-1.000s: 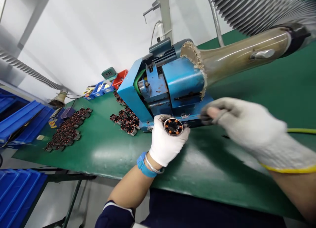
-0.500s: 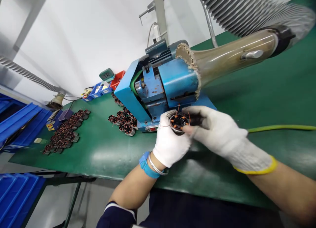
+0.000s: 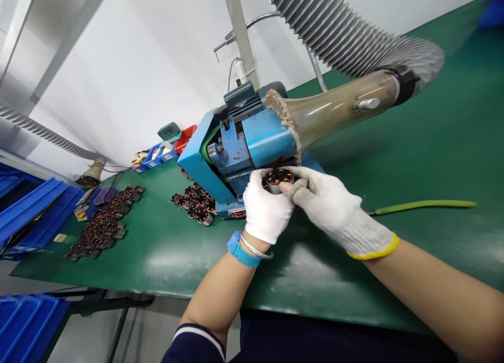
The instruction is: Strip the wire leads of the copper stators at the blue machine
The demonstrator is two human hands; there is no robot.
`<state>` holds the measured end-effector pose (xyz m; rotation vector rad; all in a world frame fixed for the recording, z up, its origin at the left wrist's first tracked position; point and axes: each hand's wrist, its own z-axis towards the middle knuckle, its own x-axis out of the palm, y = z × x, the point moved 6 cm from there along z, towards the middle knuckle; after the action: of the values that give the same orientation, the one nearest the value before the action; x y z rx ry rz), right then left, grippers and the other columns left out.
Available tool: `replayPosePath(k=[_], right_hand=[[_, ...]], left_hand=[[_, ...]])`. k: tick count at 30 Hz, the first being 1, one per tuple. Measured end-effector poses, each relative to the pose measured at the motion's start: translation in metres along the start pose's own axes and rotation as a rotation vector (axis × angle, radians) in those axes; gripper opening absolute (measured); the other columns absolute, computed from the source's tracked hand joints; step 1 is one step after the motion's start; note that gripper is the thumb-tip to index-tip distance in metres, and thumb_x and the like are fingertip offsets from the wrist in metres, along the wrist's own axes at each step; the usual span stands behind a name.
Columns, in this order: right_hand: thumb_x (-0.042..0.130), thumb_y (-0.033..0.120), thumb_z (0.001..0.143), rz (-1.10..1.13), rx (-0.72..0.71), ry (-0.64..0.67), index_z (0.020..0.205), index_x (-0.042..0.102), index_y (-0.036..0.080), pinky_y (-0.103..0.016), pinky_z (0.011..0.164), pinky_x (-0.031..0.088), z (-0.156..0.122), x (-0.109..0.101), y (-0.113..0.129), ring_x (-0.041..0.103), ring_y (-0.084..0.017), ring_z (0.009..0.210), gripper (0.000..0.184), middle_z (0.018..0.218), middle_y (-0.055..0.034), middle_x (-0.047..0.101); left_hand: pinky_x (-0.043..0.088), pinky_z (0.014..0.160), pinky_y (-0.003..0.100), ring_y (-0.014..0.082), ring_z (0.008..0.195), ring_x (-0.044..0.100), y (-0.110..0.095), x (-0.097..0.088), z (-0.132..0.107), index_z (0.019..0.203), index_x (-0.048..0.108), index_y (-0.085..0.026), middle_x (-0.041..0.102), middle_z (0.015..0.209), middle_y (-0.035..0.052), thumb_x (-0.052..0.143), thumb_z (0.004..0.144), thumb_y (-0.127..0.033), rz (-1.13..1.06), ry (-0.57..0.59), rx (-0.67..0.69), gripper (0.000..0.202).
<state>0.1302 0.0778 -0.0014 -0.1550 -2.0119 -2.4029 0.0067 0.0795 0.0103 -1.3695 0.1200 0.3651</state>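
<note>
A round motor stator (image 3: 280,177) with copper windings sits between my two gloved hands, in front of the blue machine (image 3: 268,137). My left hand (image 3: 268,211), in a white glove, is wrapped around its left side. The thumb and fingers of my right hand (image 3: 325,198) grip its right side; the thumb tip is bare of the glove. The stator's open top faces up toward me. Left of the machine, several similar stators (image 3: 197,203) stand in a cluster on the green table (image 3: 169,258).
More stators (image 3: 104,221) form a large group on the left. A clear suction duct (image 3: 338,108) joins the machine to a grey flexible hose (image 3: 334,32). A green-handled tool (image 3: 425,205) lies on the right. Blue and red bins (image 3: 186,138) stand behind.
My right hand has closed in from the right onto the stator, which is now held by both hands. The wire ends that stuck up from it no longer show. The view has shifted slightly.
</note>
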Motion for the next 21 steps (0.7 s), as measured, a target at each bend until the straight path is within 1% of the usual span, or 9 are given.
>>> replayPosePath(k=[3, 8, 11, 14, 17, 21], right_hand=[[0.073, 0.039, 0.074, -0.026, -0.013, 0.004, 0.102, 0.076, 0.024, -0.044, 0.089, 0.065, 0.000, -0.001, 0.001, 0.076, -0.030, 0.088, 0.032, 0.086, -0.0054, 0.079], [0.073, 0.043, 0.073, -0.008, -0.016, -0.001, 0.103, 0.079, 0.021, -0.043, 0.086, 0.065, 0.003, -0.002, 0.004, 0.078, -0.032, 0.089, 0.038, 0.089, -0.0076, 0.080], [0.073, 0.043, 0.072, -0.019, -0.019, -0.009, 0.102, 0.079, 0.021, -0.041, 0.083, 0.065, 0.004, -0.003, 0.006, 0.078, -0.031, 0.089, 0.038, 0.091, -0.0080, 0.081], [0.072, 0.041, 0.072, -0.049, -0.025, -0.012, 0.102, 0.079, 0.021, -0.041, 0.083, 0.065, 0.007, -0.004, 0.005, 0.078, -0.031, 0.087, 0.038, 0.090, -0.0076, 0.081], [0.071, 0.042, 0.073, -0.031, -0.034, 0.010, 0.105, 0.079, 0.020, -0.042, 0.086, 0.065, 0.008, -0.004, 0.000, 0.078, -0.030, 0.088, 0.040, 0.091, -0.0079, 0.081], [0.077, 0.046, 0.071, -0.074, -0.004, 0.005, 0.109, 0.077, 0.019, -0.046, 0.087, 0.065, -0.003, -0.007, -0.010, 0.078, -0.033, 0.093, 0.046, 0.097, -0.0107, 0.081]], left_hand=[[0.060, 0.081, 0.034, 0.0204, 0.079, 0.072, -0.003, -0.001, 0.001, 0.093, 0.060, -0.024, 0.076, 0.086, 0.0025, 0.093, 0.070, -0.039, 0.007, -0.021, 0.009, 0.043], [0.053, 0.069, 0.030, 0.0176, 0.068, 0.064, -0.010, -0.003, 0.000, 0.090, 0.059, -0.024, 0.070, 0.075, -0.0006, 0.091, 0.070, -0.044, 0.081, -0.053, -0.020, 0.043], [0.050, 0.066, 0.029, 0.0167, 0.066, 0.061, -0.014, -0.003, 0.001, 0.088, 0.057, -0.024, 0.068, 0.072, -0.0016, 0.091, 0.069, -0.046, 0.085, -0.059, -0.036, 0.045], [0.050, 0.068, 0.030, 0.0166, 0.066, 0.062, -0.016, -0.002, 0.002, 0.087, 0.057, -0.023, 0.067, 0.072, -0.0015, 0.091, 0.068, -0.046, 0.086, -0.082, -0.039, 0.045], [0.053, 0.071, 0.031, 0.0176, 0.071, 0.065, -0.014, -0.001, 0.002, 0.086, 0.057, -0.023, 0.069, 0.075, -0.0006, 0.092, 0.068, -0.044, 0.067, -0.097, -0.038, 0.045], [0.057, 0.077, 0.032, 0.0190, 0.079, 0.071, -0.003, -0.003, -0.013, 0.092, 0.057, -0.023, 0.074, 0.086, 0.0012, 0.095, 0.064, -0.039, -0.049, -0.054, -0.047, 0.049]])
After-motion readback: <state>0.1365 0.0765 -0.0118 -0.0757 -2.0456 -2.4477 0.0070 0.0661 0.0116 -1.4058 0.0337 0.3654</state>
